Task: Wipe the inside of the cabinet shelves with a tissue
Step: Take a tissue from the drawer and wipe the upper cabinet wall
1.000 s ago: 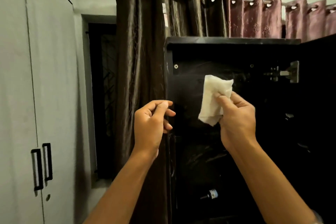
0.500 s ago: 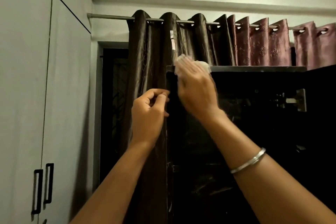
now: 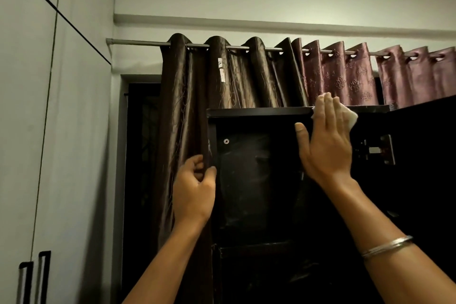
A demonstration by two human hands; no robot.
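— So, where is your right hand [image 3: 325, 140] at this moment?

— You have it up at the top edge of the dark cabinet [image 3: 259, 111], fingers straight and close together, flat over the white tissue [image 3: 351, 117]. You press the tissue against the cabinet's top panel; a corner of it shows past your fingers on the right, and a small bit on the left.

— And your left hand [image 3: 195, 190]?

— Lower down, at the cabinet's left front edge. Your fingers curl round a fold of the dark brown curtain [image 3: 197, 111] there, thumb against the cabinet's edge, holding the cloth just beside the frame.

— What else do you have around you?

— A metal bangle [image 3: 387, 245] sits on your right forearm. The cabinet stands open, its door [image 3: 424, 145] swung to the right with a hinge [image 3: 377, 149] showing. Behind it a purple curtain [image 3: 345, 76] hangs on the same rod [image 3: 138, 42] as the brown one. To your left stands a pale wardrobe [image 3: 49, 131] with two black handles [image 3: 34, 276].
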